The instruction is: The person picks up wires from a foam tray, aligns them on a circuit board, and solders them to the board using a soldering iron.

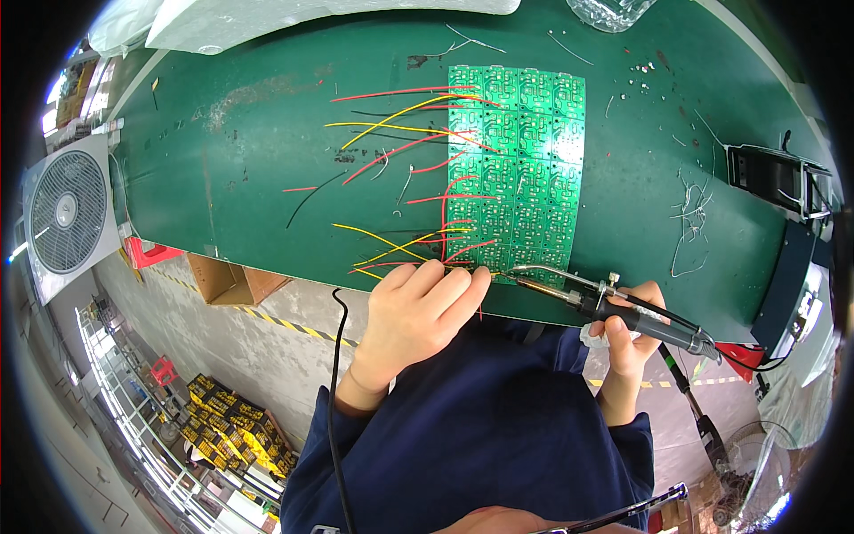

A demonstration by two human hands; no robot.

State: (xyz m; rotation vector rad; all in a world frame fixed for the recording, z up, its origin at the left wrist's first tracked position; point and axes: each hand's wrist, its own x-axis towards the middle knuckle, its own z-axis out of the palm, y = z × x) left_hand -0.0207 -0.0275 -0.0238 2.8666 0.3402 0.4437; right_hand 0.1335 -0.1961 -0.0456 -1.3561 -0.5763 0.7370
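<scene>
A panel of green circuit boards (556, 191) lies on the green tabletop. Red, yellow and black wires (391, 157) stick out leftward from its left side. My left hand (422, 311) is closed at the panel's near left corner, its fingertips pinching a thin wire; the fingers partly hide it. In my right hand (627, 343) is a black-handled soldering iron (600, 307) with a curved metal solder feed tube (560, 272) on top. Its tip points left and reaches the panel's near edge beside my left fingertips. Crumpled white tissue (598, 336) sits between my right hand and the iron.
Wire and solder scraps (692, 214) lie right of the panel. A black stand (769, 173) and a dark box-shaped device (787, 285) stand at the table's right end. A white fan (67, 203) is at far left. A black cable (336, 392) hangs by my left arm.
</scene>
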